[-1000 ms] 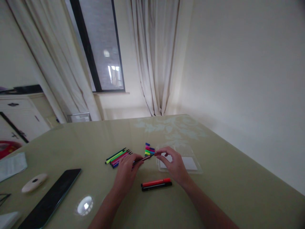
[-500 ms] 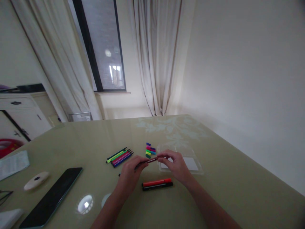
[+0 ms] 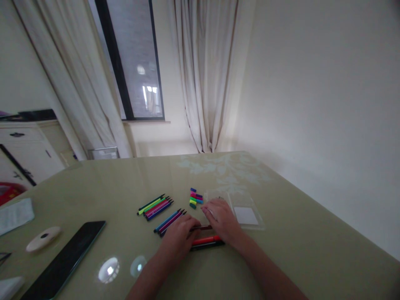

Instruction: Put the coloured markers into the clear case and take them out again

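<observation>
My left hand (image 3: 179, 235) is closed on a thin brown marker (image 3: 202, 227), held low over the table. My right hand (image 3: 222, 217) covers the marker's right end; its fingers are bunched together, and anything between them is hidden. Just below the brown marker lie a red marker (image 3: 206, 240) and a black marker (image 3: 208, 246), side by side, partly behind my left hand. A pile of small coloured caps (image 3: 196, 197) sits beyond my fingers. Left of it are two groups of uncapped markers, one with green and pink markers (image 3: 156, 206), a nearer one with blue and purple markers (image 3: 168, 221).
A clear plastic case (image 3: 250, 200) with a white card lies open behind my right hand. On the left are a black phone or tablet (image 3: 67, 258), a white oval object (image 3: 43, 239) and a pale packet (image 3: 16, 217). A wall (image 3: 321, 137) borders the table's right side.
Both hands have come down nearer the table, with the brown marker now beside the red and black ones. The right hand no longer visibly pinches the marker's end. The blue and purple markers are uncovered.
</observation>
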The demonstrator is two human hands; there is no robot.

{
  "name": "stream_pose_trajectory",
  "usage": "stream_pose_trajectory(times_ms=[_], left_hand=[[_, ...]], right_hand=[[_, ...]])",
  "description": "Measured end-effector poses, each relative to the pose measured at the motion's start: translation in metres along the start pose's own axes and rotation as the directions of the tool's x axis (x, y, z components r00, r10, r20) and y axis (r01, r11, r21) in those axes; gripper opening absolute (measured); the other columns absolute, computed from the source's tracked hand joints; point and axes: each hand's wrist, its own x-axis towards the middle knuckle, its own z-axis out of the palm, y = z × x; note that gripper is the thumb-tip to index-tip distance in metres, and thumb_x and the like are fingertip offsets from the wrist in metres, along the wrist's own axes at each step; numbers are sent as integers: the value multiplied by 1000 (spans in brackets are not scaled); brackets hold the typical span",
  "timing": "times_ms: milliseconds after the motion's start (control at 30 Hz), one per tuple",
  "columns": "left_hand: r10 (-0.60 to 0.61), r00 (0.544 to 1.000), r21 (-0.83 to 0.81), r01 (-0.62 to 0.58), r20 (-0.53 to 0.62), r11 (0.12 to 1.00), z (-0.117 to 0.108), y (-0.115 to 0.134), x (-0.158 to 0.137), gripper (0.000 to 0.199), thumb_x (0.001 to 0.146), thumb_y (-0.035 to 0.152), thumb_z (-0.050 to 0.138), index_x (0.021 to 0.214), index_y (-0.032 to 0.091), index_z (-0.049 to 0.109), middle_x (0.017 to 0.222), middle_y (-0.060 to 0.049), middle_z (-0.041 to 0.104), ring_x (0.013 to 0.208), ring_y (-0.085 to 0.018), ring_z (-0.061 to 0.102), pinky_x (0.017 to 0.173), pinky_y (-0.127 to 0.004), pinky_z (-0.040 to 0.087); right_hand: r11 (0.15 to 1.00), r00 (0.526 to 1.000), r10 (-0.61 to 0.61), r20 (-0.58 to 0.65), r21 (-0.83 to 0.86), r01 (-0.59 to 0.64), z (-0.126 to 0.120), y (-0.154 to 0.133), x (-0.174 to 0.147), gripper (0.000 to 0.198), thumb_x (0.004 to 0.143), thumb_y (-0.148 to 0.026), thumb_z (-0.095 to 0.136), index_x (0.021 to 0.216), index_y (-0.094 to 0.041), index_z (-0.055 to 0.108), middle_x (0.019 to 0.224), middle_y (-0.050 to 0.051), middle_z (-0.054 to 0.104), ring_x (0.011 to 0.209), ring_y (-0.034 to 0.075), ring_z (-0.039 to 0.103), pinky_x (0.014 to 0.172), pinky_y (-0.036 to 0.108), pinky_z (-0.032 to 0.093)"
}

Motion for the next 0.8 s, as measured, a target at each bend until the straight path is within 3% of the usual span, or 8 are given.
stream_pose_trajectory(times_ms=[167, 233, 333, 433, 633, 800], left_hand=[[99, 993, -67, -95, 65, 993, -5, -2, 0, 22, 94, 28, 58, 95, 29, 80, 103, -4, 73, 100, -22, 66, 87, -32, 48], [76, 997, -61, -74, 26, 995, -12, -10, 3, 24, 95, 29, 56, 89, 27, 79, 98, -5, 74, 95, -23, 67, 86, -33, 49], [-100, 976, 32, 108, -192, 994, -28, -33, 5, 24, 94, 31, 55, 87, 23, 76, 92, -7, 75, 89, -24, 68, 84, -36, 51], [-233, 880, 154, 320, -414, 935, -45, -60, 2, 26, 97, 29, 50, 98, 21, 75, 104, -9, 75, 100, -27, 68, 92, -38, 49], [-354, 773, 374, 585, -526, 720, -62, -85, -10, 37, 101, 26, 40, 118, 20, 72, 122, -12, 70, 109, -31, 64, 91, -39, 49], [-391, 756, 394, 622, -525, 676, -63, -90, -10, 40, 102, 28, 38, 119, 20, 73, 119, -13, 70, 107, -31, 64, 90, -39, 49]], right_hand=[[980, 989, -93, 111, -166, 111, 15, -9, 4, 32, 107, -29, 41, 124, -26, 67, 125, 5, 73, 116, 24, 60, 101, 41, 35], [974, 987, -94, 127, -196, 118, 18, -12, 5, 31, 106, -30, 42, 127, -27, 66, 130, 5, 71, 120, 26, 58, 102, 44, 34], [969, 984, -92, 150, -214, 123, 20, -14, 5, 28, 106, -30, 44, 124, -27, 66, 129, 6, 71, 119, 26, 57, 102, 46, 33], [965, 984, -88, 157, -231, 123, 19, -13, 5, 26, 107, -31, 45, 112, -24, 69, 118, 8, 72, 114, 25, 58, 99, 45, 34], [951, 983, -71, 170, -287, 118, 19, -12, 5, 26, 106, -33, 49, 97, -21, 70, 110, 8, 72, 109, 25, 59, 96, 44, 35], [951, 981, -54, 188, -290, 108, 18, -14, 3, 23, 105, -31, 52, 97, -22, 71, 108, 7, 73, 107, 25, 58, 95, 44, 34]])
